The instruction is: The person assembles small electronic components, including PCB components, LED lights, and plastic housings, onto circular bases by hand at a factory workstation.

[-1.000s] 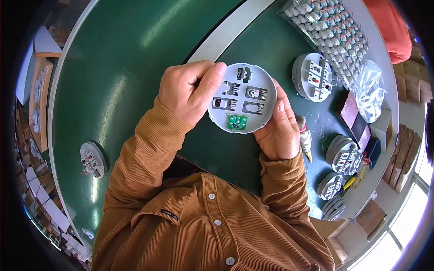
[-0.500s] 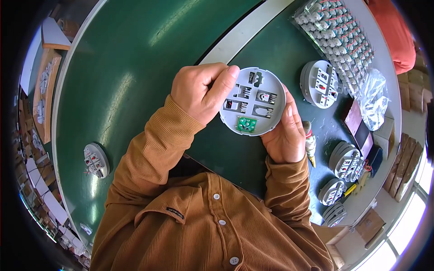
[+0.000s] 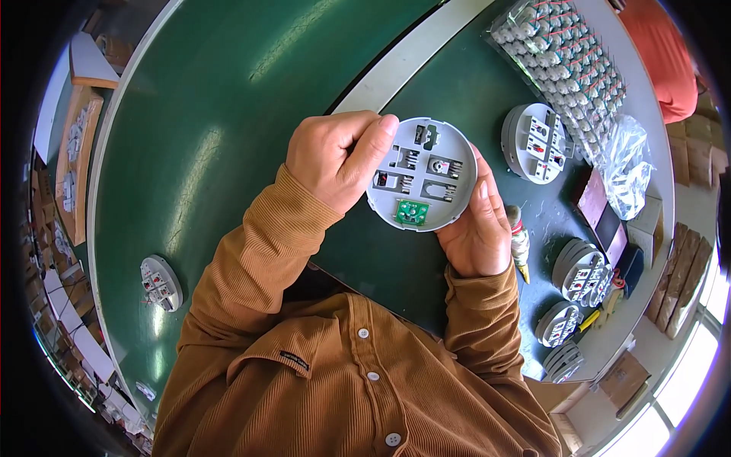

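Green and shiny, our table point(image 3: 190, 99) lies below and around the grey disc point(image 3: 421, 179), which we hold above it, in front of our brown shirt point(image 3: 358, 381). Far to the upper right of the disc we see a person's red clothing point(image 3: 662, 61). Less far on that side lies a wide batch of small parts point(image 3: 560, 72) with red wires. Our left hand point(image 3: 327, 156) is closed like a fist at the left edge of the disc, the thumb laid against the rim; its fingers are curled and partly hidden, so we cannot tell what they grip. Our right hand point(image 3: 483, 228) clasps the disc from the right, fingers behind and thumb beside the edge. To the right of the disc are a clear bag point(image 3: 630, 171) and, nearer, a round stack point(image 3: 533, 145). Three piles point(image 3: 579, 270) stand to its lower right, and one round piece point(image 3: 161, 283) well apart to its left. A pointed tool point(image 3: 520, 242) lies right and below. Smallest, a green board point(image 3: 411, 212) sits inside the disc, at its bottom.
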The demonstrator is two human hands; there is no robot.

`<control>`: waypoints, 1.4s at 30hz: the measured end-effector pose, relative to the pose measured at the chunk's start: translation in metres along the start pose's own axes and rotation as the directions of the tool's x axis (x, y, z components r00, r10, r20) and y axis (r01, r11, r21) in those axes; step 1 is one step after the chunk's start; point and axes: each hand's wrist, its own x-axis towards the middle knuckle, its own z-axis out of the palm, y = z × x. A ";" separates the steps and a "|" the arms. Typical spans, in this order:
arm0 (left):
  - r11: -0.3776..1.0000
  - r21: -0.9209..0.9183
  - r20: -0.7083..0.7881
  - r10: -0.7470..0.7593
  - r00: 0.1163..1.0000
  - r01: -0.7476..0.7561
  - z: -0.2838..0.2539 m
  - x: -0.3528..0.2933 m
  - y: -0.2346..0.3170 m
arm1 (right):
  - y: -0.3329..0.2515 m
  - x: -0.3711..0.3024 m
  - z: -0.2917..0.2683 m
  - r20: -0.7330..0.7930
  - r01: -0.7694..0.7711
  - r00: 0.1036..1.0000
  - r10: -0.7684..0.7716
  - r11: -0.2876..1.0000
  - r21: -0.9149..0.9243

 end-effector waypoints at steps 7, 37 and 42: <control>1.000 0.001 -0.004 0.014 1.000 -0.014 0.000 0.000 0.000 | 0.000 0.000 0.000 0.017 -0.008 1.000 0.008 1.000 0.002; 0.877 0.416 -0.236 0.358 0.904 -0.239 -0.136 0.074 0.001 | -0.002 -0.011 -0.013 0.229 -0.081 0.969 0.093 0.995 -0.063; 0.933 0.145 -0.068 0.342 0.937 -0.330 -0.031 0.302 -0.056 | -0.014 -0.025 -0.066 0.162 0.008 0.987 -0.010 1.000 0.012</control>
